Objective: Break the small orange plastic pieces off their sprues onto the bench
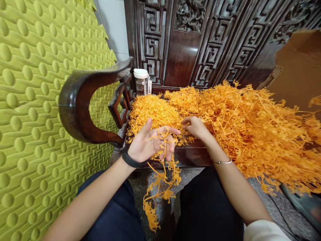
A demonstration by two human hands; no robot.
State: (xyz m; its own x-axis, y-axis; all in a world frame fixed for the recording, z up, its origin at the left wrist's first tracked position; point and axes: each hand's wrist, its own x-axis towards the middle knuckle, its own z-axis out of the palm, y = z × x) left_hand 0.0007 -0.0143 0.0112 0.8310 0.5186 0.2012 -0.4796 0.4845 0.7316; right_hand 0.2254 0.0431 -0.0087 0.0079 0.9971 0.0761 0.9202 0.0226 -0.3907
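Note:
My left hand (154, 144) is palm up, its index finger stretched out and its other fingers partly curled. A thin branching orange plastic sprig (164, 179) lies across these fingers and hangs down between my knees. My right hand (195, 127) is just to the right, above the edge of the bench, with fingers bent and fingertips close together. Whether anything small is pinched there is hidden. Behind my hands lies a heap of small orange plastic pieces (152, 112). A large tangled pile of orange plastic sprigs (250, 124) spreads to the right.
A dark carved wooden bench (190, 155) carries the orange pieces, with its curved armrest (77, 100) at left. A clear cup with a white lid (140, 80) stands at the back corner. Yellow-green padded sheeting (30, 117) covers the left side. Brown cardboard (301, 70) leans at right.

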